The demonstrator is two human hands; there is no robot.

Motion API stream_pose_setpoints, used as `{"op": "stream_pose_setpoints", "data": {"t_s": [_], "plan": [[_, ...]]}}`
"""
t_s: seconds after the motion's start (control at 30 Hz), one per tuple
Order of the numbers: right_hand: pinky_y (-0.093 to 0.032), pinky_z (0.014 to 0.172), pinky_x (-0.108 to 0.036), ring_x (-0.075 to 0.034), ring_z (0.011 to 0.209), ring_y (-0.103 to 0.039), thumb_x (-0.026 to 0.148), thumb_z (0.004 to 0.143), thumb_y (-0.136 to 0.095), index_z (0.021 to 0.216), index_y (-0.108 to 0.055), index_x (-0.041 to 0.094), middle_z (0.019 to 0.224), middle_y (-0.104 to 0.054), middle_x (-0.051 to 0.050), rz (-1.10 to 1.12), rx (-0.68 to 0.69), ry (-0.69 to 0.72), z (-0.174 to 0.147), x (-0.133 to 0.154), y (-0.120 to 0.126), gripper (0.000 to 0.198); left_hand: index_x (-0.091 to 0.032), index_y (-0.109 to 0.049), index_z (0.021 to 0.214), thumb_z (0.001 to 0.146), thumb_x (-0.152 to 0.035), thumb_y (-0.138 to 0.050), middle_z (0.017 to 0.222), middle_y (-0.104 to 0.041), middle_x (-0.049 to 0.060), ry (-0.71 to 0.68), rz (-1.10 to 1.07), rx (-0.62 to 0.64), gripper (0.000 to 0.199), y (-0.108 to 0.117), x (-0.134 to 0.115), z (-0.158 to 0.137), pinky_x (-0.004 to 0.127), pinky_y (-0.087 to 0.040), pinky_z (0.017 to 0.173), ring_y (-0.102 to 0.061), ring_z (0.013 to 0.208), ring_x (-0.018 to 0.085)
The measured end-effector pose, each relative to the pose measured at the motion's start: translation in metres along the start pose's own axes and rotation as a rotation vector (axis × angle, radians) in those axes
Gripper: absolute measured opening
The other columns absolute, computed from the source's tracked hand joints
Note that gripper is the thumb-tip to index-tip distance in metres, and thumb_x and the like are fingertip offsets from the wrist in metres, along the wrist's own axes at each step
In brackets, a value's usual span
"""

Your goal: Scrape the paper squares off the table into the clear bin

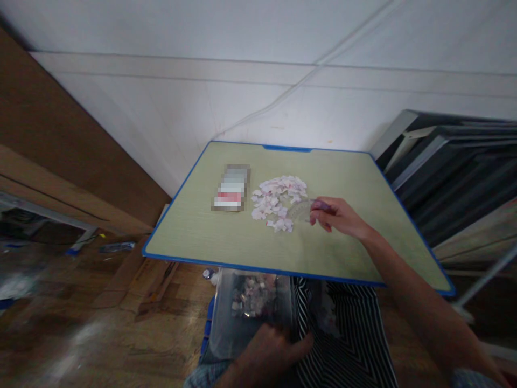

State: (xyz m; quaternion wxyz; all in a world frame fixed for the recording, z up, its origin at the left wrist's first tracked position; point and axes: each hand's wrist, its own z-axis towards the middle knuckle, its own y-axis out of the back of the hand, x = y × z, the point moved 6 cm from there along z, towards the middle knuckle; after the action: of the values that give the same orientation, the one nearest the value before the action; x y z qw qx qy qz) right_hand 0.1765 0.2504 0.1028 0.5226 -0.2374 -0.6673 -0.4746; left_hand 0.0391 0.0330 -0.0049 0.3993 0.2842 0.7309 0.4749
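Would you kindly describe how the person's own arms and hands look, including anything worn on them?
Both hands, the left hand and the right hand, are bare: no gloves, rings or watch visible. The forearms are uncovered; a blue-grey sleeve edge shows on the right arm at the frame's bottom.

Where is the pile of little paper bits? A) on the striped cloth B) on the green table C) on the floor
B: the paper bits lie in a heap on the green table, just left of the right hand.
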Motion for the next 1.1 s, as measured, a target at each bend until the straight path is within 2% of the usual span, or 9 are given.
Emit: {"op": "stream_pose_setpoints", "data": {"t_s": [0.1,0.2,0.3,0.47,0.67,0.77,0.9,1.1], "plan": [[-0.026,0.038,-0.02,-0.004,0.037,-0.034,0.056,0.073,-0.061,0.062,-0.05,0.018,0.05,-0.049,0.005,-0.004,-0.106,-0.019,0.018,-0.018,0.019,0.041,-0.023,-0.028,0.135,0.091,-0.016,-0.057,0.086,-0.066,0.004,-0.006,0.025,0.022,0.054,-0.003,0.0,0.001,0.027,-0.052,0.057,-0.065,0.07,0.02],[-0.024,0.038,-0.02,-0.005,0.038,-0.033,0.065,0.069,-0.059,0.058,-0.045,0.02,0.045,-0.046,0.005,0.015,-0.176,-0.024,0.024,-0.032,0.02,0.049,-0.024,-0.026,0.136,0.092,-0.016,-0.056,0.083,-0.066,0.002,-0.008,0.066,0.024,0.053,-0.005,0.0,0.002,0.025,-0.051,0.054,-0.065,0.066,0.019],[-0.026,0.039,-0.021,-0.006,0.04,-0.036,0.062,0.068,-0.062,0.054,-0.047,0.019,0.045,-0.045,0.004,-0.011,-0.13,-0.011,0.019,-0.034,0.013,0.048,-0.024,-0.028,0.134,0.091,-0.02,-0.058,0.078,-0.065,-0.001,-0.004,0.1,-0.012,0.052,-0.011,-0.001,0.003,0.023,-0.048,0.046,-0.063,0.058,0.018],[-0.026,0.041,-0.021,-0.006,0.041,-0.033,0.05,0.077,-0.056,0.055,-0.046,0.019,0.046,-0.042,0.005,-0.167,-0.071,0.034,0.008,-0.025,0.01,0.039,-0.026,-0.033,0.128,0.088,-0.028,-0.062,0.068,-0.063,-0.004,0.029,0.182,-0.121,0.049,-0.023,-0.001,0.007,0.022,-0.039,0.037,-0.058,0.046,0.017],[-0.028,0.045,-0.023,-0.009,0.045,-0.036,0.037,0.077,-0.051,0.058,-0.045,0.02,0.048,-0.04,0.005,-0.296,0.055,0.07,0.006,-0.02,0.007,0.026,-0.024,-0.036,0.124,0.084,-0.025,-0.065,0.066,-0.063,-0.005,0.012,0.167,-0.183,0.05,-0.021,0.0,0.007,0.022,-0.035,0.036,-0.058,0.046,0.016],[-0.028,0.046,-0.023,-0.008,0.046,-0.035,0.036,0.078,-0.049,0.058,-0.043,0.02,0.049,-0.039,0.006,-0.313,0.061,0.082,0.004,-0.017,0.008,0.025,-0.023,-0.036,0.123,0.083,-0.024,-0.064,0.066,-0.063,-0.005,0.008,0.162,-0.218,0.049,-0.019,-0.001,0.005,0.022,-0.034,0.035,-0.057,0.044,0.016],[-0.028,0.046,-0.023,-0.008,0.046,-0.035,0.037,0.08,-0.047,0.06,-0.042,0.021,0.05,-0.039,0.006,-0.303,0.026,0.101,0.003,-0.014,0.005,0.026,-0.024,-0.037,0.123,0.083,-0.023,-0.064,0.065,-0.063,-0.004,0.02,0.15,-0.192,0.049,-0.02,-0.001,0.005,0.021,-0.035,0.035,-0.058,0.045,0.016],[-0.028,0.048,-0.024,-0.009,0.047,-0.039,0.035,0.081,-0.048,0.061,-0.047,0.019,0.051,-0.044,0.004,-0.423,0.107,0.104,0.001,-0.011,0.002,0.026,-0.025,-0.037,0.126,0.083,-0.024,-0.067,0.07,-0.065,-0.003,0.03,0.124,-0.14,0.052,-0.022,0.0,0.007,0.019,-0.039,0.04,-0.061,0.052,0.016]]}}
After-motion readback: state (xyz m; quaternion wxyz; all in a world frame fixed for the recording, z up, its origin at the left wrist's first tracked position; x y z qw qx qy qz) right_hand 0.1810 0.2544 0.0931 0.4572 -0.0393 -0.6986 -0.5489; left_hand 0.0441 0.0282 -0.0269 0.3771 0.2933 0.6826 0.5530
